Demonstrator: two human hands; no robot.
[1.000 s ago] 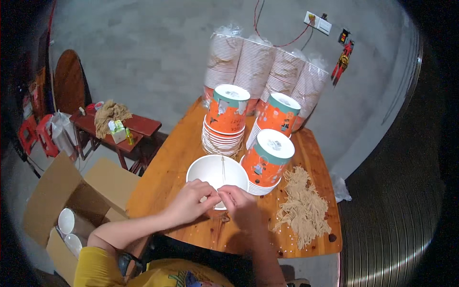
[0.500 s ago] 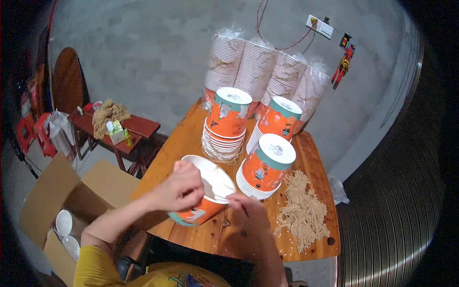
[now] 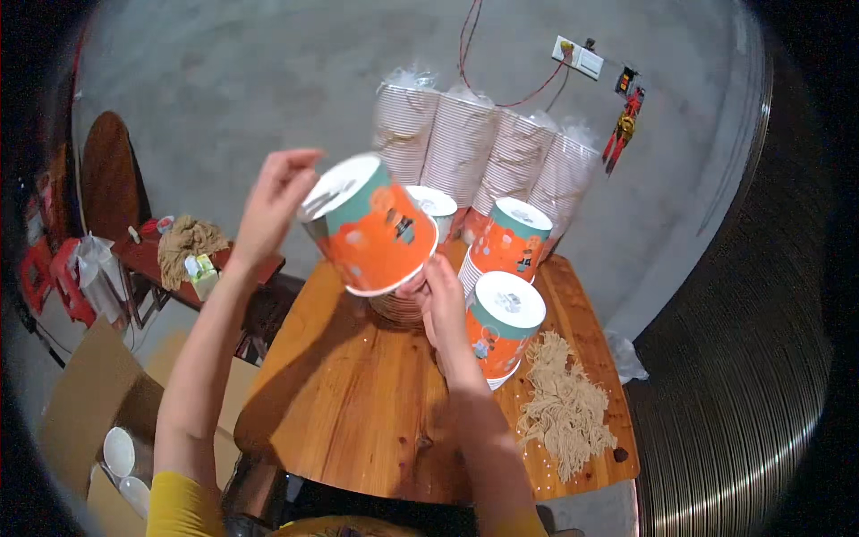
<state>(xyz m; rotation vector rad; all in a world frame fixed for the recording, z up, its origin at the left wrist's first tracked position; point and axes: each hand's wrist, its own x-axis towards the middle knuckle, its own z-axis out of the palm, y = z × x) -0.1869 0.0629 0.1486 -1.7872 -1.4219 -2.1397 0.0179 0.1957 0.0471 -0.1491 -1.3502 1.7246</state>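
Lifted off the table since a moment ago, the orange paper bucket (image 3: 371,228) now hangs in the air above the wooden table (image 3: 358,403), tipped on its side with its white base turned toward my left and its open rim facing down and to the right. At the far left a cardboard box (image 3: 80,403) sits on the floor, with a small red side table (image 3: 152,259) behind it carrying a crumpled cloth (image 3: 188,240). My left hand (image 3: 273,201) is raised, fingers spread and curled loosely, the fingertips touching the bucket's base edge. My right hand (image 3: 443,300) is below the rim, fingers closed on the lower lip of the bucket, and I cannot tell how tightly. Behind the bucket stand stacks of orange buckets (image 3: 510,246) upside down on the table, and behind those, tall sleeves of white cups (image 3: 483,152) wrapped in plastic. Near the right edge of the table lies a heap of tan string (image 3: 564,407).
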